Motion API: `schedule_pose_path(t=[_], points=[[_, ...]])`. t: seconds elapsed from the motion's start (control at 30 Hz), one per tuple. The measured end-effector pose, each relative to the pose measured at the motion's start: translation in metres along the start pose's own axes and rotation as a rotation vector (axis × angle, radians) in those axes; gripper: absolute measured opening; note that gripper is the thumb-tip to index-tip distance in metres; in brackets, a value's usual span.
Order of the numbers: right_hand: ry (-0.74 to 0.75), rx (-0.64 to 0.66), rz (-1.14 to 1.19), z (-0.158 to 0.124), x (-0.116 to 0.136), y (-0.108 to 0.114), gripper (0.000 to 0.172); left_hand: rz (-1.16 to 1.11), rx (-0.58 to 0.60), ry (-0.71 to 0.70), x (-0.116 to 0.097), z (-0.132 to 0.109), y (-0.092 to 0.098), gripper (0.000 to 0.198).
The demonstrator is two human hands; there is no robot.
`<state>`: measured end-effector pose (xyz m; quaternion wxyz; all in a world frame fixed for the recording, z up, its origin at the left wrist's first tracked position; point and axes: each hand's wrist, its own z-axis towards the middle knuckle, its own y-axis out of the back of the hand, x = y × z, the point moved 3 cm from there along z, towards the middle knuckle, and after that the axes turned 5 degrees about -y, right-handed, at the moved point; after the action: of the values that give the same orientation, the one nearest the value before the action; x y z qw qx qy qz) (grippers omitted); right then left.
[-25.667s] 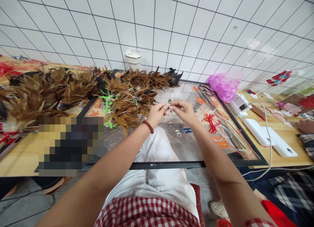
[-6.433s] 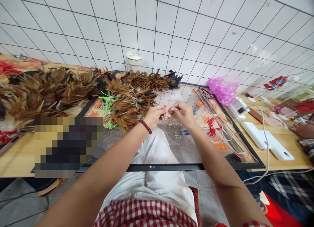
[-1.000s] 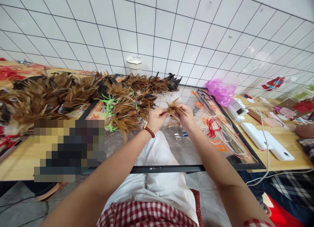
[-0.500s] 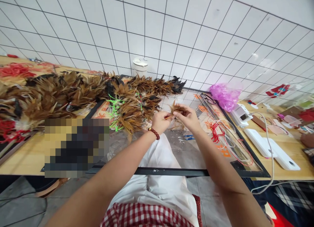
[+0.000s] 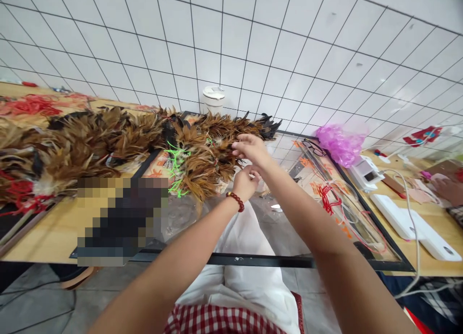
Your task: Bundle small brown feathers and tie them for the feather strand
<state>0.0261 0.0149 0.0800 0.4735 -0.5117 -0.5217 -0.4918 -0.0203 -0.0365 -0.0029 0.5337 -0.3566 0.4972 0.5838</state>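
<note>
My left hand [image 5: 246, 183], wearing a dark red bead bracelet [image 5: 237, 202], is closed low over the glass panel, its fingers curled; what they hold, if anything, I cannot make out. Just beyond it, my right hand [image 5: 252, 150] reaches left with fingers stretched and somewhat apart, holding nothing I can see. Its fingertips are at the right edge of a bundle of brown feathers [image 5: 202, 167]. Bright green ties [image 5: 176, 167] stick out on that bundle's left side. Behind lies a longer strip of brown feathers [image 5: 231, 126] ending in black ones.
A large feather heap [image 5: 90, 136] spreads left, with red strings [image 5: 32, 105] behind. A lidded white cup [image 5: 213, 99] stands by the tiled wall. Rightward are red cords [image 5: 329, 199], glasses [image 5: 314, 147], a pink plastic bag [image 5: 342, 143], white devices [image 5: 415, 228] and another person's hand [image 5: 448, 188].
The feather tuft between my hands is no longer visible there. My right hand has moved left and away to the feather bundle; my left hand stays low. Another person's hand appears at right.
</note>
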Motion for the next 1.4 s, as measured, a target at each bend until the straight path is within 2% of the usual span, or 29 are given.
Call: schedule_pose_path(t=[0.07, 0.13, 0.2, 0.27, 0.37, 0.5, 0.63, 0.73, 0.83, 0.9, 0.97, 1.03, 1.1, 1.17, 1.23, 1.3, 1.4], points=[[0.160, -0.087, -0.027, 0.001, 0.009, 0.026, 0.032, -0.137, -0.018, 0.101, 0.004, 0.002, -0.001, 0.022], [0.246, -0.186, -0.097, -0.003, 0.014, 0.063, 0.027, -0.231, -0.034, 0.183, 0.007, 0.004, -0.002, 0.028], [0.287, -0.293, -0.227, -0.010, 0.013, 0.100, 0.024, -0.276, -0.048, 0.221, 0.007, 0.005, -0.002, 0.029], [0.319, -0.359, -0.415, -0.020, 0.005, 0.127, 0.020, -0.293, -0.055, 0.232, 0.007, 0.005, -0.002, 0.029], [0.230, -0.406, -0.768, -0.031, -0.018, 0.146, 0.015, -0.293, -0.062, 0.225, 0.006, 0.004, -0.002, 0.028], [0.153, -0.401, -1.068, -0.034, -0.050, 0.143, 0.020, -0.293, -0.057, 0.226, 0.004, 0.003, -0.002, 0.026], [0.193, -0.355, -1.120, -0.031, -0.066, 0.132, 0.015, -0.294, -0.062, 0.232, 0.004, 0.004, -0.002, 0.025], [0.150, -0.260, -0.841, -0.034, -0.064, 0.131, 0.013, -0.292, -0.063, 0.237, 0.005, 0.004, -0.002, 0.022], [0.092, -0.136, -0.482, -0.043, -0.057, 0.135, 0.023, -0.279, -0.061, 0.227, 0.007, 0.005, -0.003, 0.019], [0.075, -0.086, -0.409, -0.050, -0.054, 0.138, 0.030, -0.275, -0.065, 0.210, 0.007, 0.005, -0.003, 0.018], [0.052, -0.132, -0.520, -0.054, -0.052, 0.142, 0.035, -0.285, -0.072, 0.205, 0.007, 0.005, -0.003, 0.017], [0.023, -0.256, -0.740, -0.053, -0.052, 0.146, 0.036, -0.300, -0.077, 0.216, 0.006, 0.004, -0.002, 0.015], [-0.015, -0.386, -0.964, -0.044, -0.052, 0.147, 0.037, -0.302, -0.074, 0.224, 0.006, 0.004, -0.002, 0.014], [-0.075, -0.457, -1.133, -0.031, -0.054, 0.144, 0.038, -0.294, -0.068, 0.224, 0.006, 0.005, -0.002, 0.015], [-0.137, -0.430, -1.247, -0.018, -0.056, 0.137, 0.034, -0.287, -0.066, 0.212, 0.006, 0.005, -0.002, 0.015], [-0.136, -0.322, -1.305, -0.009, -0.055, 0.128, 0.024, -0.288, -0.074, 0.202, 0.007, 0.005, -0.001, 0.015], [0.080, -0.171, -1.297, -0.014, -0.044, 0.114, 0.017, -0.310, -0.084, 0.220, 0.006, 0.005, -0.001, 0.014]])
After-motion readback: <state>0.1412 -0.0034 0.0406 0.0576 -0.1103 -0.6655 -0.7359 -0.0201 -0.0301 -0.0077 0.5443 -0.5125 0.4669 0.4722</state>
